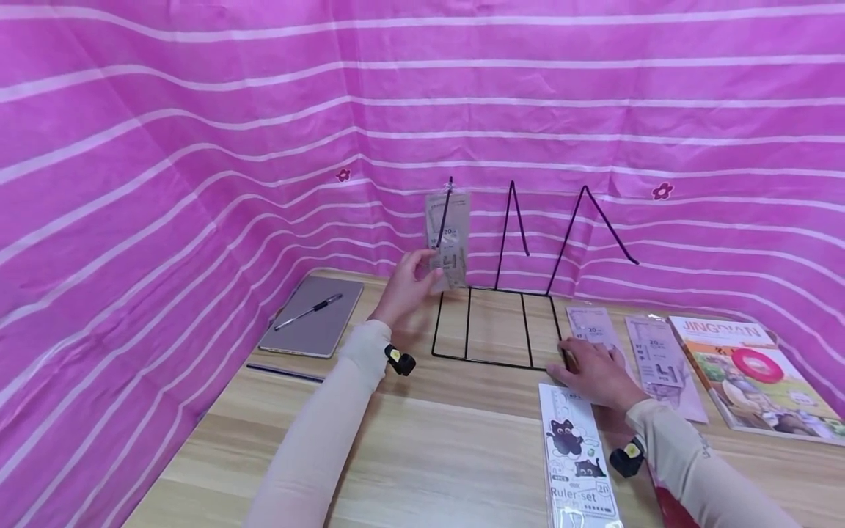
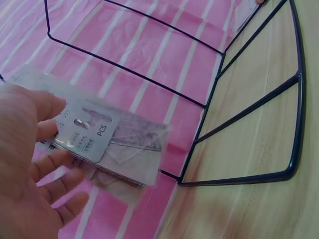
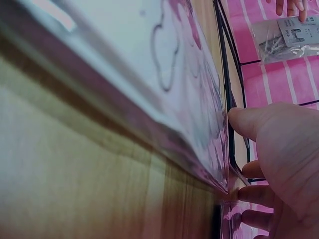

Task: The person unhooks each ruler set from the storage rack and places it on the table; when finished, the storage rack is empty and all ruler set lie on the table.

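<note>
A black wire display rack (image 1: 495, 361) stands on the table with three raised hooks. From its left hook hangs a clear-bagged ruler set (image 1: 455, 213), its back card facing out. My left hand (image 1: 405, 287) is at the lower left of that pack, fingertips touching it and the other fingers loosely spread in the left wrist view. With thumb and index finger, my right hand (image 1: 597, 374) holds the rack's front right corner. In front of the right hand lies another ruler set (image 1: 574, 469), black cats facing up. Its far end is close to the rack's base.
Two more packs, a nearer one (image 1: 590, 323) and a farther one (image 1: 660, 363), lie right of the rack. Beyond them is a book (image 1: 779, 392) with a pink ring (image 1: 758, 365) on it. At left, a grey notebook (image 1: 330, 323) carries a pen (image 1: 306, 313). Pink striped cloth (image 1: 264, 147) surrounds the table.
</note>
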Action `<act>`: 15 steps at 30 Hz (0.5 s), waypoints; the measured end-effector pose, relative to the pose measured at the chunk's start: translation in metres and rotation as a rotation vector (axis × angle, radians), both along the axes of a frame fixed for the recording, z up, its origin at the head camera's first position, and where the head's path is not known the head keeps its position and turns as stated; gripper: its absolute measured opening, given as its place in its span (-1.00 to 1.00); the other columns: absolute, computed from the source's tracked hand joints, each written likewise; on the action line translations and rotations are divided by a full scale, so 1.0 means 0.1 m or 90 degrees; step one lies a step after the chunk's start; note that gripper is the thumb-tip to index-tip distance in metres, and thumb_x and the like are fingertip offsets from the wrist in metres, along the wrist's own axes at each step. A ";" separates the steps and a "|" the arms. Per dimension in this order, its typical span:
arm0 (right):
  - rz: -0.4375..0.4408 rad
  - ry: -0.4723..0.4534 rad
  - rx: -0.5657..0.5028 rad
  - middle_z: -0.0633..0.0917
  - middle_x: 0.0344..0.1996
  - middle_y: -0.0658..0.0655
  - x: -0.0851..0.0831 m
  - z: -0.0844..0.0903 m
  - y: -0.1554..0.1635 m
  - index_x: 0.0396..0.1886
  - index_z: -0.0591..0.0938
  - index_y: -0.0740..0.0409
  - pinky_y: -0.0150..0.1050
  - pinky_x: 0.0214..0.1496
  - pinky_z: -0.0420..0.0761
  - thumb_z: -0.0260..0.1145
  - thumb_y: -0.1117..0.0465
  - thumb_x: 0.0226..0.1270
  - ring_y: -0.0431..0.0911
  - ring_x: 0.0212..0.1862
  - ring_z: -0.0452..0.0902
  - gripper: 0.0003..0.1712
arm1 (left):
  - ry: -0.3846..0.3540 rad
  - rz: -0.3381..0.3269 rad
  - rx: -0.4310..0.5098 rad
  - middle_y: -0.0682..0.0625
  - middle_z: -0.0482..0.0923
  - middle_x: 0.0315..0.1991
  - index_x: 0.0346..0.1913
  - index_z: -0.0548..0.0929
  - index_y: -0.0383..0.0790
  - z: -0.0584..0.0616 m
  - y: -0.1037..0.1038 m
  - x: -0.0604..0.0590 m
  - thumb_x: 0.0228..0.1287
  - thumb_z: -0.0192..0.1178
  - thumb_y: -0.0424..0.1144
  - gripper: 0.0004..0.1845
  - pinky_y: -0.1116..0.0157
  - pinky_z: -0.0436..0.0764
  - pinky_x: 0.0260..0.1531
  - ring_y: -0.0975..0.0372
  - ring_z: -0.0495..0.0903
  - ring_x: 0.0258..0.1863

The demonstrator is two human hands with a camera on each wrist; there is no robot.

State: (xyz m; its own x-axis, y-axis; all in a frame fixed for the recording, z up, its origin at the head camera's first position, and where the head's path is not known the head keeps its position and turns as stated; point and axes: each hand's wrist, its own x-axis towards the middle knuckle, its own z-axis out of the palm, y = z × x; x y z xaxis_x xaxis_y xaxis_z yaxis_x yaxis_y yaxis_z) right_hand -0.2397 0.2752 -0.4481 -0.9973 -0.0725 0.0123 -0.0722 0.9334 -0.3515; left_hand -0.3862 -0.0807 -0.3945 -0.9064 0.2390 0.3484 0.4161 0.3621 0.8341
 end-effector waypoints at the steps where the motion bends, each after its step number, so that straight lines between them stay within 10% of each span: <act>1: 0.000 0.002 0.001 0.45 0.47 0.47 0.00 -0.01 0.00 0.52 0.42 0.24 0.53 0.51 -0.04 0.34 -0.28 0.45 0.49 0.49 0.24 -0.09 | 0.004 0.000 0.008 -0.11 0.49 0.27 0.43 0.52 -0.05 -0.01 0.01 -0.01 0.54 0.26 -0.08 -0.51 -0.04 0.60 0.31 0.02 0.55 0.25; 15: -0.004 0.014 0.002 0.48 0.44 0.46 0.00 -0.01 -0.03 0.49 0.44 0.30 0.49 0.45 0.04 0.36 -0.19 0.45 0.46 0.46 0.29 -0.14 | 0.052 -0.006 0.074 -0.12 0.62 0.07 0.45 0.55 0.01 0.00 0.18 -0.02 0.52 0.24 -0.31 -0.51 0.20 0.73 0.00 0.09 0.65 -0.02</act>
